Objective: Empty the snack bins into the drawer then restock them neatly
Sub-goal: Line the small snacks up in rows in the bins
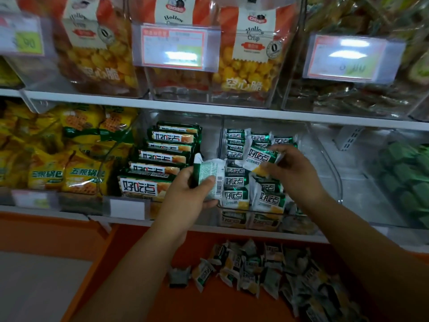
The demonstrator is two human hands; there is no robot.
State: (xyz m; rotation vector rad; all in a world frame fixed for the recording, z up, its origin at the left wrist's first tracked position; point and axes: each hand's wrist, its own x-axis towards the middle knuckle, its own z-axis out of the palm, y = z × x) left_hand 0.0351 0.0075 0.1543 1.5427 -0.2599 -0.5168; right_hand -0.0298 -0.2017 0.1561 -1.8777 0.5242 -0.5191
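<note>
Shelving: white shelf boards (185,105) carry clear plastic bins on two levels. The upper bins (246,94) hold orange bags printed "Hollow Crisp", with price tags (173,46) clipped to their fronts.

Lower level, left to right:
- Yellow snack bags (58,173).
- Long green packs (162,159) stacked in a stepped row.
- The snack bin (325,159) being worked on.
- Dark green packets (406,177) at the far right, blurred.

Snack bin: partly filled with small green-and-white packets (236,194). They stand upright in rows against the front and left walls. The right part of the bin shows bare plastic.

Drawer: the orange drawer (151,263) stands open beneath the lower shelf. A loose pile of packets (267,270) of the same kind lies jumbled on its floor, right of centre.

Left hand (185,196): at the bin's front left corner, fingers curled around one packet, thumb pressed on its face. This held packet (209,180) shows its back, with the barcode facing the camera.

Right hand (294,173): over the middle of the bin, above the standing rows. Its fingers are closed in a pinch on the lower right end of a tilted packet (260,156), printed face up. The fingertips are motion-blurred, so their exact placement cannot be determined.
</note>
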